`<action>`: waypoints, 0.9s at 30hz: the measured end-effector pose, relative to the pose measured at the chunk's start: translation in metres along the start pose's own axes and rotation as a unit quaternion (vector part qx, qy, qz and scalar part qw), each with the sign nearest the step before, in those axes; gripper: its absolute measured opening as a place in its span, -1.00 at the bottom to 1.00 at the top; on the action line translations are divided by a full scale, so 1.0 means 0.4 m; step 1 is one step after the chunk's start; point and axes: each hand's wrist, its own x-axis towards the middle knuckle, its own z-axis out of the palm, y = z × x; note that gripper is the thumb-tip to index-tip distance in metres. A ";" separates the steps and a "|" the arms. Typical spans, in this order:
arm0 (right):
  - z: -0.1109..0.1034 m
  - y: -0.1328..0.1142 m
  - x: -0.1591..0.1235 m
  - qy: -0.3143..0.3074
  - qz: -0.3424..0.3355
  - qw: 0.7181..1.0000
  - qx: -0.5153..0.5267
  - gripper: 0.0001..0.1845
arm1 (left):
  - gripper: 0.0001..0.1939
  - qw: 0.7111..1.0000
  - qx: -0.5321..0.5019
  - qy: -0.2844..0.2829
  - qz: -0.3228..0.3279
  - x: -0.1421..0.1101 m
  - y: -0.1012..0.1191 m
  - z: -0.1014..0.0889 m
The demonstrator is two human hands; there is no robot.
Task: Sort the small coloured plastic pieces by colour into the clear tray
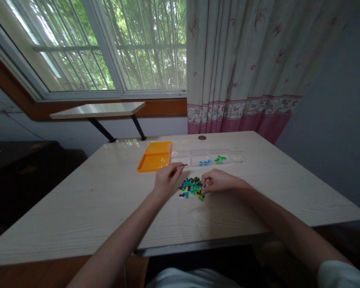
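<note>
A pile of small building bricks [192, 185] in brown, green, blue and a little yellow lies on the table. My left hand [168, 176] is above and left of it, thumb and finger pinching a thin dark brown brick [184, 165]. That brick is in front of the clear divided tray [195, 152]. At the pile's right edge, my right hand [216, 181] has its fingers curled together; whether they hold a brick is hidden. In the tray, blue bricks [204, 163], green bricks [220, 159] and a few yellow bricks [237, 156] occupy separate compartments.
An orange tray [150, 163] with a few white pieces [163, 160] adjoins the clear tray on the left. Behind stand a raised shelf [102, 109] on black legs, a window and a curtain [222, 72]. A dark round disc [202, 137] shows at the table's [93, 212] back.
</note>
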 end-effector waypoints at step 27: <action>-0.002 0.002 0.000 -0.005 -0.007 1.000 0.013 -0.69 | -0.71 0.959 0.197 -0.040 -0.201 0.022 -0.075 -0.003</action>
